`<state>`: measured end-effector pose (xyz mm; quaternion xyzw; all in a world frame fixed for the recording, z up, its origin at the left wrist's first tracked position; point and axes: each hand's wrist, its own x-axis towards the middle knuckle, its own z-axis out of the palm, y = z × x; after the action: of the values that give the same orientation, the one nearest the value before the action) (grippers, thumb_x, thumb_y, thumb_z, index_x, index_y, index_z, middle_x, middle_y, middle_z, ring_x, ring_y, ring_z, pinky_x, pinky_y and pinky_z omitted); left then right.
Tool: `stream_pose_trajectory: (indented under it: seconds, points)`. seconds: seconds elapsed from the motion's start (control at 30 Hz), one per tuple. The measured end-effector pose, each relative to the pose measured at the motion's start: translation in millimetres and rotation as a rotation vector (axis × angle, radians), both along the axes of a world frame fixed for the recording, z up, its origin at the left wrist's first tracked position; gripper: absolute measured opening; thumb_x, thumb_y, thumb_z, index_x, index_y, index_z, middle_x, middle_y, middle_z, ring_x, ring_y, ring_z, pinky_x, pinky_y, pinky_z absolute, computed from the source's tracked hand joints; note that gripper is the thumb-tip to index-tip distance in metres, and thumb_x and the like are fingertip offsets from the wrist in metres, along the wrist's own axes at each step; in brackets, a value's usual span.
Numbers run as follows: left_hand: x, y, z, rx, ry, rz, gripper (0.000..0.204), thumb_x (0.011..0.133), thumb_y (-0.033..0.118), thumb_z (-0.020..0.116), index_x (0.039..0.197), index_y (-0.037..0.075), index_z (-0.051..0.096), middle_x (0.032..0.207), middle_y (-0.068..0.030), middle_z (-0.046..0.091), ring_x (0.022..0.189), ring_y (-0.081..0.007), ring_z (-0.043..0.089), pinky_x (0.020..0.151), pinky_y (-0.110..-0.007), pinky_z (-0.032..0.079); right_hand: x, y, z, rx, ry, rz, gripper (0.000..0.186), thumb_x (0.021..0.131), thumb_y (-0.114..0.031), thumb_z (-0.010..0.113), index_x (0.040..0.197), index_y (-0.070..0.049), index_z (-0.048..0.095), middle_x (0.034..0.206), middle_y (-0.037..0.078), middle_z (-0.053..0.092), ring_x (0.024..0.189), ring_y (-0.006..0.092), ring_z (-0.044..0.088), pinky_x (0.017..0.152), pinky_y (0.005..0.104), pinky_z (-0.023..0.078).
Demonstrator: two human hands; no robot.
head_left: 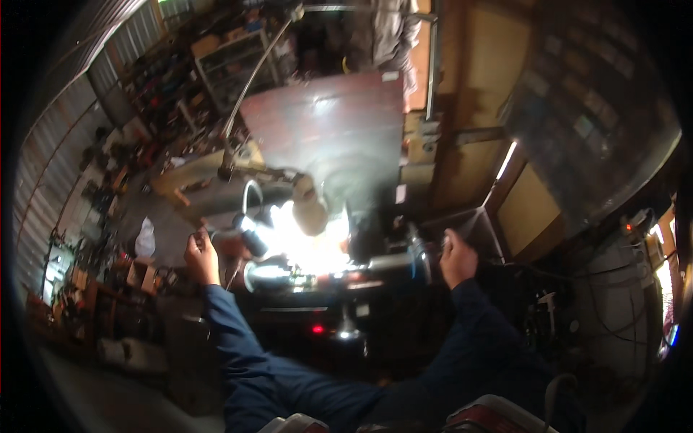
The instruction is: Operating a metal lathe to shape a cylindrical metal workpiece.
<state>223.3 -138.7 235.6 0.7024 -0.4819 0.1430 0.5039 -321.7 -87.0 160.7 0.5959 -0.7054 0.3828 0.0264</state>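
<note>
An open brown box (141, 276) stands well to the left of the machine (289, 310), its contents too dark to make out; a white, crumpled bag-like thing (145, 237) lies beyond it. Farther back, a metal-framed rack (238, 65) holds jumbled small items beside ribbed, corrugated metal walling (61, 144).

A smooth, shiny cylindrical metal part (386, 263) lies crosswise on the machine, right of its middle, its left portion lost in glare. Over the middle hangs a rounded beige lamp shade (309, 209). A flat upright metal panel (325, 123), dull reddish grey with a soft sheen, rises behind the far edge.

The left hand (202, 258) is curled near the machine's left end; the right hand (458, 260), also curled, is just beside its right end. I cannot tell whether either grasps anything. Both sleeves are dark blue cloth.
</note>
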Motion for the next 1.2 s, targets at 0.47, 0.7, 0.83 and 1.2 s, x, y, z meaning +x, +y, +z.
stream_pose_trajectory:
  seconds: [0.47, 0.7, 0.83, 1.2]
  points:
    - [-21, -210, -112, 0.677, 0.035, -1.313, 0.043, 0.075, -0.002, 0.059, 0.118, 0.000, 0.059, 0.106, -0.0092, 0.065, 0.095, -0.0175, 0.058, 0.083, -0.033, 0.046, -6, -2, 9, -0.053, 0.017, 0.017, 0.020, 0.089, -0.013, 0.056, 0.107, -0.008, 0.063, 0.098, 0.012, 0.068, 0.083, 0.0317, 0.066, 0.072, 0.0412, 0.053]
    - [13, -250, -201, 0.775, 0.353, -1.474, 0.028, 0.098, 0.031, 0.042, 0.107, 0.009, 0.058, 0.078, -0.0039, 0.058, 0.067, -0.0206, 0.051, 0.066, -0.035, 0.046, -1, 10, 15, -0.028, 0.006, 0.006, 0.020, 0.088, -0.012, 0.056, 0.107, -0.006, 0.062, 0.099, 0.013, 0.068, 0.084, 0.0314, 0.066, 0.072, 0.0403, 0.053]
    - [193, -217, -243, 1.030, 1.237, -1.302, 0.024, 0.094, 0.012, 0.048, 0.113, 0.005, 0.060, 0.088, -0.0015, 0.063, 0.077, -0.0077, 0.058, 0.066, -0.024, 0.047, 12, 1, 22, -0.061, -0.103, 0.182, 0.020, 0.089, -0.010, 0.055, 0.106, -0.005, 0.064, 0.099, 0.014, 0.068, 0.088, 0.0329, 0.066, 0.076, 0.0384, 0.053]
    - [-25, -190, -82, 0.795, 0.238, -1.113, 0.020, 0.092, 0.009, 0.050, 0.108, 0.004, 0.060, 0.081, -0.0035, 0.062, 0.068, -0.0094, 0.058, 0.057, -0.025, 0.045, -6, -8, 14, -0.028, -0.028, 0.037, 0.022, 0.094, -0.014, 0.052, 0.112, -0.006, 0.063, 0.105, 0.015, 0.067, 0.095, 0.0335, 0.064, 0.081, 0.0382, 0.051]
